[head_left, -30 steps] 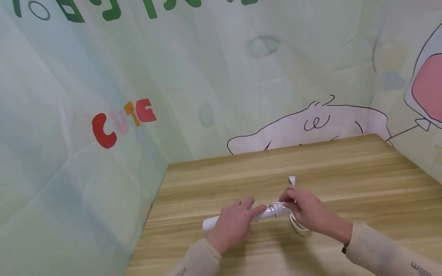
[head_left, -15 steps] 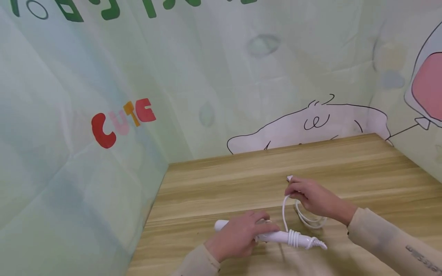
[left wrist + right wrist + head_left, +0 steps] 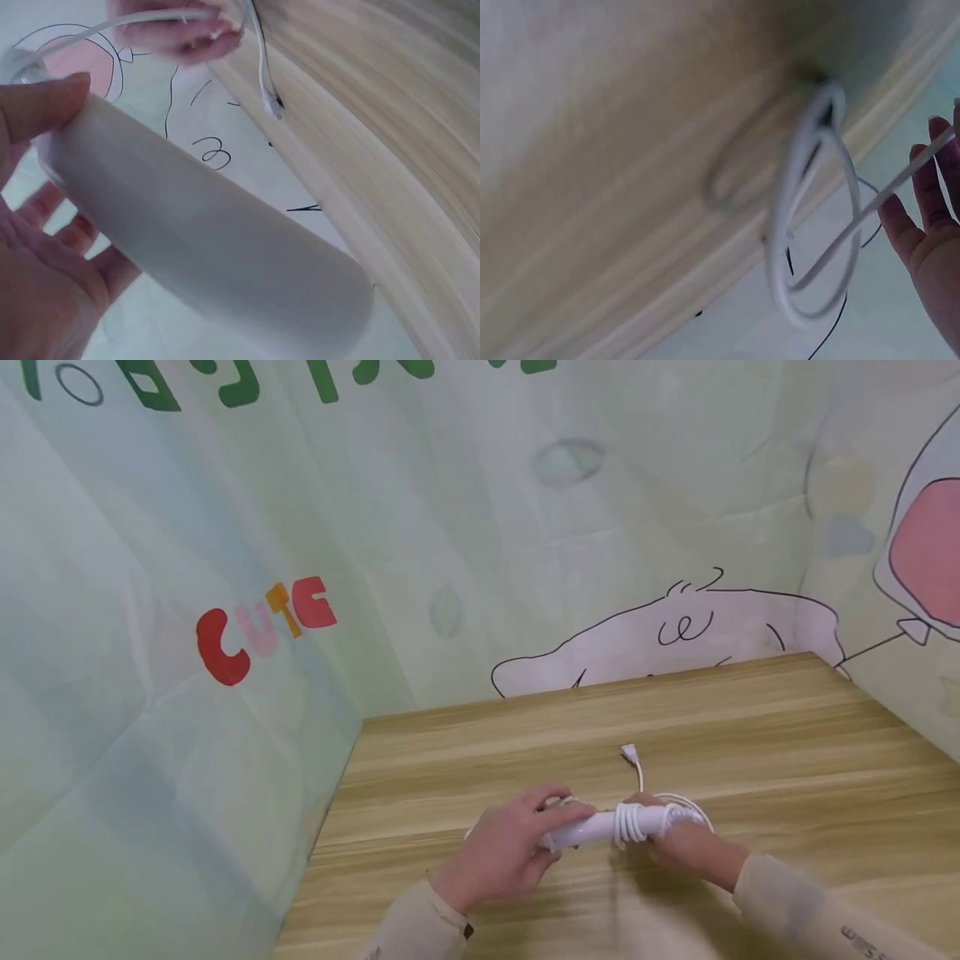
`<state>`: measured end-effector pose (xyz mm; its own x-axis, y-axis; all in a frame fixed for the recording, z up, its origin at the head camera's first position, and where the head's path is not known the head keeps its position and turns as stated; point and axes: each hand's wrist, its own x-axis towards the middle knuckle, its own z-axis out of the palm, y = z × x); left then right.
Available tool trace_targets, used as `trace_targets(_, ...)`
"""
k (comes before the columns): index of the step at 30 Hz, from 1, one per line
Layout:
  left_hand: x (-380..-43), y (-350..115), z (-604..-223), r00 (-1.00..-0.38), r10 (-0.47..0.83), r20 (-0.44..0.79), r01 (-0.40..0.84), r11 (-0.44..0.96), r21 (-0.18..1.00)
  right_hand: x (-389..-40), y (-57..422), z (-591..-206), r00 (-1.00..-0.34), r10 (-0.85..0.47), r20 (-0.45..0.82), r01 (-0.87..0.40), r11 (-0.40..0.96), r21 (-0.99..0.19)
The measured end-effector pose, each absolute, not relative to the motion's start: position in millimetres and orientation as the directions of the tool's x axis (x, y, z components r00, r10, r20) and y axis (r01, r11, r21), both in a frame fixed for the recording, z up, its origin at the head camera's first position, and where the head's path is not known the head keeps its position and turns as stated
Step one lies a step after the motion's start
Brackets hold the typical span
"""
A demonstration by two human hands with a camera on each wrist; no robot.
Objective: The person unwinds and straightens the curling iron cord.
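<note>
My left hand (image 3: 498, 852) grips a white wand-shaped appliance with a cord, which looks like a hair iron (image 3: 592, 829), held above the table. In the left wrist view its smooth, thick barrel (image 3: 217, 232) tilts down to the right. Several turns of the white power cord (image 3: 628, 823) lie round its handle. At the handle's cord end is my right hand (image 3: 686, 850), partly hidden behind it. The left wrist view has the right hand's fingers pinching the cord, though blurred. A loose cord loop (image 3: 780, 247) hangs beside the right hand in its wrist view.
The cord's plug (image 3: 629, 753) lies on the wood-grain table (image 3: 450, 760) beyond the hands. Printed fabric walls (image 3: 420, 568) enclose the table at the back, left and right.
The right hand has come down from beyond the hair iron to pass under its handle end with the cord. The left hand has raised and levelled the iron. The plug is let go.
</note>
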<state>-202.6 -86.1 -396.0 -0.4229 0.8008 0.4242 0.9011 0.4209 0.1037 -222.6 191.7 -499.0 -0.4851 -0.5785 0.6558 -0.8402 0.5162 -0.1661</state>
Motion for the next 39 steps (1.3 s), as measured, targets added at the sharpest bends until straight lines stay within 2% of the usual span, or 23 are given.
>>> trace_targets(7,-209.4,-86.1,-394.1,-0.592,0.693,0.412,0.788,0.606,0.114,-209.8,176.4,-509.8,-0.404,-0.654,0.640,-0.883,0.461,-0.087)
trace_targets(11,-212.4,-85.7,-395.9,-0.617,0.672,0.410,0.764,0.636,0.107,-203.8,170.6,-511.4,-0.423,-0.653,0.628,-0.876,0.473,-0.097)
trace_targets(15,-214.8,-82.7,-397.8,-0.636,0.666,0.389,0.751,0.651,0.112,-200.3,166.9,-513.9,-0.482,-0.630,0.609,-0.850,0.505,-0.151)
trace_targets(18,-215.8,-80.5,-399.0,-0.659,0.657,0.368,0.731,0.674,0.105,-197.7,162.1,-512.9,-0.556,-0.581,0.595,-0.814,0.524,-0.249)
trace_targets(22,-215.1,-78.5,-400.8,-0.671,0.653,0.350,0.716,0.694,0.076,-191.8,148.9,-502.7,-0.708,-0.417,0.570,-0.705,0.455,-0.543)
trace_targets(25,-214.7,-76.5,-402.6,-0.675,0.649,0.350,0.709,0.702,0.066,-186.9,136.1,-490.5,-0.833,-0.243,0.497,-0.552,0.312,-0.773)
trace_targets(28,-214.7,-74.9,-404.3,-0.684,0.638,0.354,0.698,0.713,0.062,-182.6,123.8,-477.8,-0.925,-0.066,0.374,-0.380,0.146,-0.913)
trace_targets(30,-214.3,-74.1,-404.9,-0.693,0.628,0.354,0.688,0.723,0.063,-180.8,117.2,-470.5,-0.950,0.038,0.310,-0.308,0.046,-0.950)
trace_targets(32,-214.0,-73.9,-405.7,-0.708,0.614,0.351,0.671,0.739,0.062,-179.3,112.9,-465.5,-0.955,0.110,0.277,-0.278,0.007,-0.961)
trace_targets(35,-213.5,-74.4,-407.0,-0.731,0.591,0.342,0.645,0.762,0.061,-176.7,110.6,-462.3,-0.941,0.145,0.304,-0.295,0.086,-0.952)
trace_targets(39,-213.4,-77.3,-409.4,-0.751,0.574,0.327,0.611,0.792,0.013,-173.4,111.0,-460.0,-0.892,0.081,0.444,-0.405,0.289,-0.867)
